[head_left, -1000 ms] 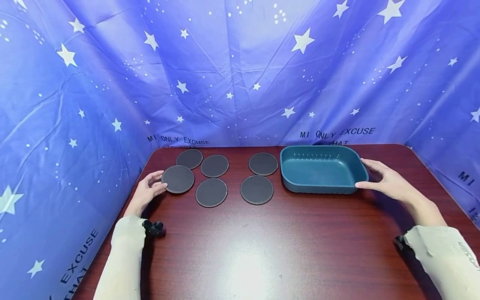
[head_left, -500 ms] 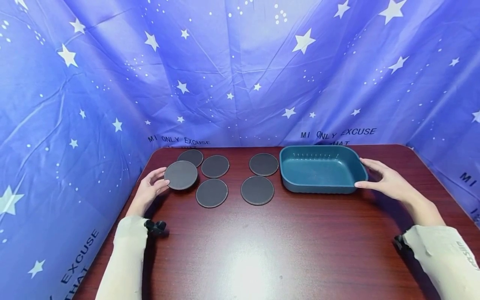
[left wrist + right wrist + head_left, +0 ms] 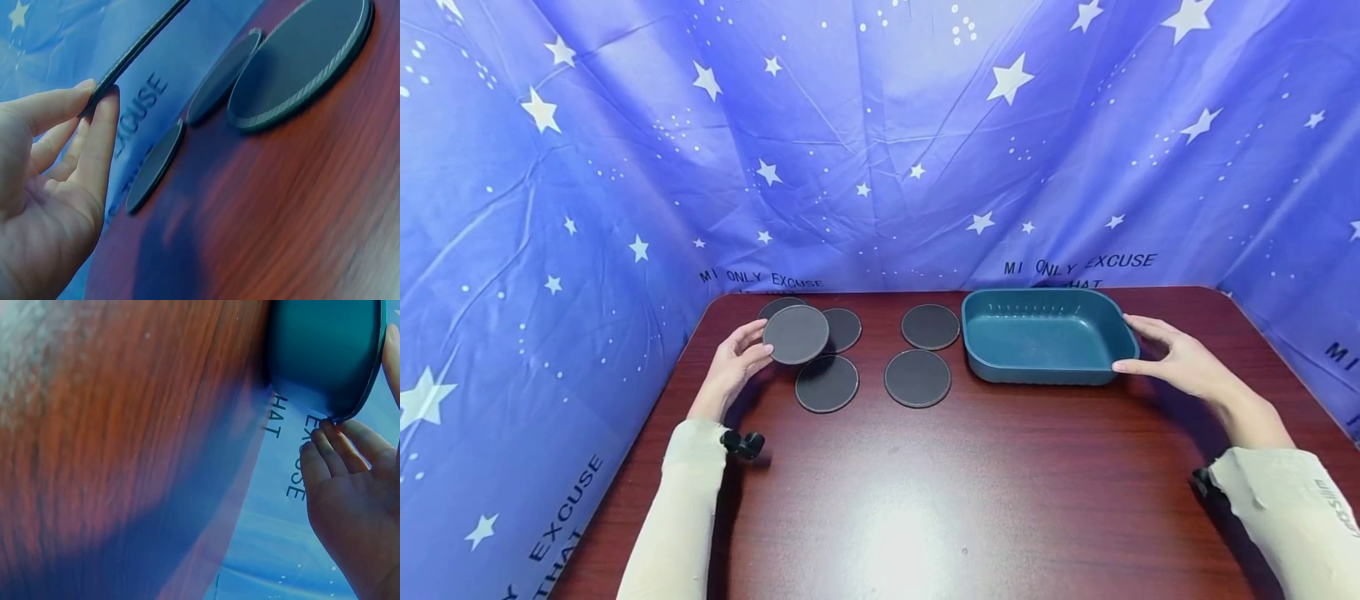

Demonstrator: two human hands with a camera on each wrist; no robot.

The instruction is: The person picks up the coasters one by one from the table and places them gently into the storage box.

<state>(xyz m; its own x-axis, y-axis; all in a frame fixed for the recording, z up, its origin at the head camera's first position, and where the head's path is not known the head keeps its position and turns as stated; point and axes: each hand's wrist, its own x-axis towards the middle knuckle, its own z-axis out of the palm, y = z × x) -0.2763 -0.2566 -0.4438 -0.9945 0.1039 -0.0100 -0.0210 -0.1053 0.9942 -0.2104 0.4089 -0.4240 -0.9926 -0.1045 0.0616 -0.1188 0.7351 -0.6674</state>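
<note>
Printed matter is found on the blue star-patterned cloth (image 3: 880, 125) and the right sleeve (image 3: 1273, 517). In the head view, the cloth's back face reads "MI ONLY EXCUSE" twice, at left and at right; under the right-hand line "HAT" is legible, while the line under the left one is cut off by the table (image 3: 1000, 467). The left face carries "EXCUSE" and "THAT", slanted; the right face, "MI". The sleeve bears small lettering, too unclear to read. The left wrist view shows "XCUSE", first letter uncertain; the right wrist view, "HAT" and "EX…SE", its middle partly behind the right hand (image 3: 356, 506).
</note>
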